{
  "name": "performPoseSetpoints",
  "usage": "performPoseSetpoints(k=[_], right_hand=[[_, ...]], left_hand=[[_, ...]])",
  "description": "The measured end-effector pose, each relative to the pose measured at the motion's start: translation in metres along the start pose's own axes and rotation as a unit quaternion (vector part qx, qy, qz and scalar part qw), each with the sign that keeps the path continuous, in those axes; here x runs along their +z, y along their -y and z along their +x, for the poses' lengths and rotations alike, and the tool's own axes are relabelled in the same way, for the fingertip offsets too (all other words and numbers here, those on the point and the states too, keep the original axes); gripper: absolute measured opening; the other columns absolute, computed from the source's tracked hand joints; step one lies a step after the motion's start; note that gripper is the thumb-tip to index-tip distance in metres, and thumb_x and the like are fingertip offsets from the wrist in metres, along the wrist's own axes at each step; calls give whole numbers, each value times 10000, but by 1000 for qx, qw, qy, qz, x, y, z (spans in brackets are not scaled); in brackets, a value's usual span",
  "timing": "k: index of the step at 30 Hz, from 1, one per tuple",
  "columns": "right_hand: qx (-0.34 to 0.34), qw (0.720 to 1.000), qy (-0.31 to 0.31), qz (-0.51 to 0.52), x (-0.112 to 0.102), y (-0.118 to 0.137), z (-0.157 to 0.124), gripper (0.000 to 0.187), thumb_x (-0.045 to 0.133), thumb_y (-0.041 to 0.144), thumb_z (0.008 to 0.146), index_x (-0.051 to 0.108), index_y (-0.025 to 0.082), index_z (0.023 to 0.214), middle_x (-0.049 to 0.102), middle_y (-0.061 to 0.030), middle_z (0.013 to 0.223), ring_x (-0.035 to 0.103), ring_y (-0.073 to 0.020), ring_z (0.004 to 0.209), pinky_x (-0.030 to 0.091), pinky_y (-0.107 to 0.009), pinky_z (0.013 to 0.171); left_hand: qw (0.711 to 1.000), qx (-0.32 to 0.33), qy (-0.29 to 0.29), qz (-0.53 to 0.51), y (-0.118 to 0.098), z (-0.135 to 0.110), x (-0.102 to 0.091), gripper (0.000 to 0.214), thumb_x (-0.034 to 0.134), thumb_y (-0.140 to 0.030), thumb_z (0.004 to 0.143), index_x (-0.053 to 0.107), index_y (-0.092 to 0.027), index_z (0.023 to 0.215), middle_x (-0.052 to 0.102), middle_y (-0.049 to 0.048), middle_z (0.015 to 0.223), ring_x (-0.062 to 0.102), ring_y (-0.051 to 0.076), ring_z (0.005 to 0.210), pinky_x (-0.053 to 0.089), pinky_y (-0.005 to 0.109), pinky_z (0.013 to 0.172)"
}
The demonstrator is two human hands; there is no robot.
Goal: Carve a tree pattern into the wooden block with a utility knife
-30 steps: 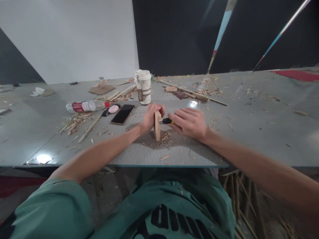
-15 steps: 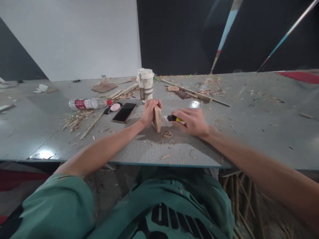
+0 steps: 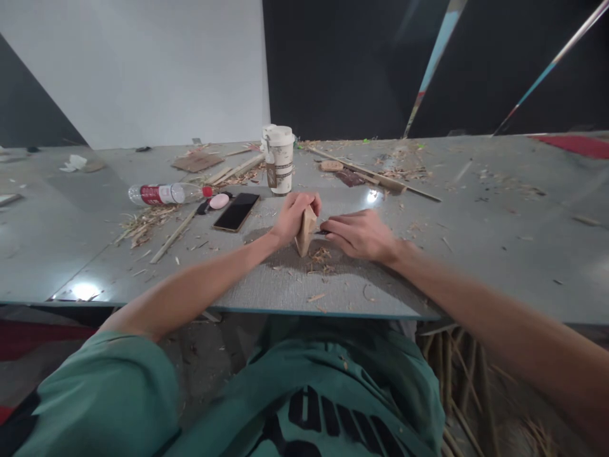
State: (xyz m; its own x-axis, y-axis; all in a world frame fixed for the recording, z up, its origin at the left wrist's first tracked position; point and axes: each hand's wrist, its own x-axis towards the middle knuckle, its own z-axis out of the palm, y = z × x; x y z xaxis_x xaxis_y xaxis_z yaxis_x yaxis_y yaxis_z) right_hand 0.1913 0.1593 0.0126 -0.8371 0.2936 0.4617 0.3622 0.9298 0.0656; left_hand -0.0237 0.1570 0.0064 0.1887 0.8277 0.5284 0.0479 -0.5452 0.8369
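One wooden block (image 3: 305, 232) tilted on end near the middle of the table's (image 3: 476, 254) near edge, left hand (image 3: 291, 219) clasped round its top, right hand (image 3: 358, 235) palm down, fingers curled over one mostly hidden knife (image 3: 320, 232) at the block, one phone (image 3: 236, 212) and one bottle (image 3: 164, 193) lying leftward.

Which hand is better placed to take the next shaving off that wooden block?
Probably the right hand: it holds the knife against the wooden block. The left hand is wrapped around the block, propping it on edge on the table.
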Motion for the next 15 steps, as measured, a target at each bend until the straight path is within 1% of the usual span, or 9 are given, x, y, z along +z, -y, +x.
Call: performPoseSetpoints(k=[3,6,11,15], right_hand=[[26,999,22,4,0,3,3,553,266,475,1158,696,194,950,659,-38,714,468,-155,571,206,-347,591],[47,998,45,12,-1,3,5,548,268,484,1155,678,201,925,565,-6,635,377,-153,537,173,-350,594],[72,994,84,28,-5,1,8,571,250,515,1145,670,208,906,489,11,604,325,-156,536,175,-351,609],[80,991,101,35,-6,1,10,580,245,520,1139,657,211,872,476,5,616,338,-158,555,190,-349,607]], left_hand=[[1000,-1,-7,10,1,1,-1,546,440,-541,999,562,-210,582,485,9,549,435,147,571,346,329,594],[1000,-1,-20,22,2,1,-2,561,450,-540,1007,544,-211,563,456,1,526,422,144,562,332,333,598],[999,-3,-35,30,4,2,-2,547,452,-517,1010,536,-213,563,453,1,526,415,146,563,335,335,599],[999,-3,-34,31,5,1,-2,550,438,-515,1018,537,-214,568,455,4,533,418,148,566,339,335,597]])
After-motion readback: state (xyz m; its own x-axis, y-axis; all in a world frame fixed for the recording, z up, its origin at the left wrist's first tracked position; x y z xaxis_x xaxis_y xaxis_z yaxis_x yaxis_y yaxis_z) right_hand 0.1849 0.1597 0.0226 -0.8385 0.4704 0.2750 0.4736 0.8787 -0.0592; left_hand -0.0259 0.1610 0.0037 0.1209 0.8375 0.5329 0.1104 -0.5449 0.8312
